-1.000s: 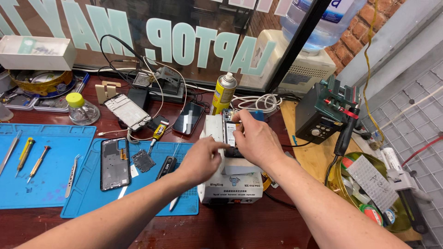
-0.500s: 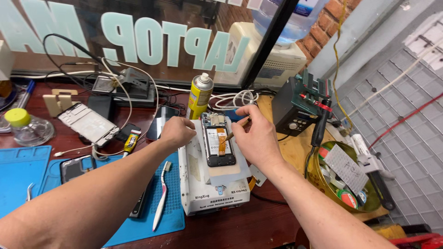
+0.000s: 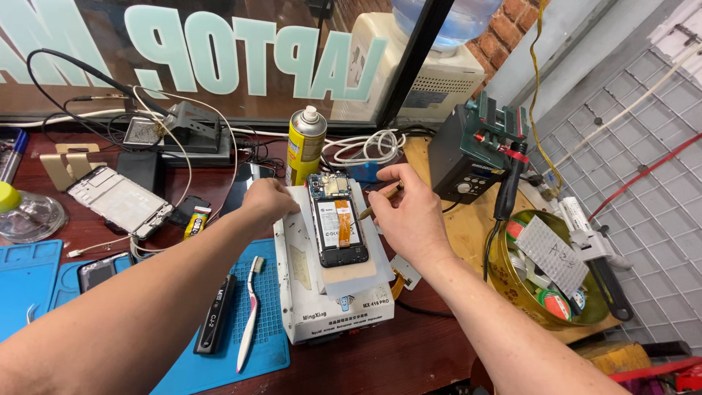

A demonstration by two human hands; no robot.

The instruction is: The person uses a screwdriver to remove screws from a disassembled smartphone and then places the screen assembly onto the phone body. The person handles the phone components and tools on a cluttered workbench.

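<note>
The opened smartphone (image 3: 338, 219) lies face down on the white heating plate unit (image 3: 333, 292), back cover already off, battery and board exposed; the internal parts remain in place. The left hand (image 3: 268, 199) rests at the unit's left rear corner, fingers curled together, touching the plate edge. The right hand (image 3: 409, 212), right of the unit, pinches a thin tool (image 3: 380, 201) whose tip points at the smartphone's upper right edge.

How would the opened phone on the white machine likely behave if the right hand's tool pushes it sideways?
The opened phone lies flat on a smooth pad, so it would probably slide, not tip. With its back off and boards exposed, it looks fragile. The left hand rests at the white machine beside it and might steady it; the right hand holds a thin tool.
</note>
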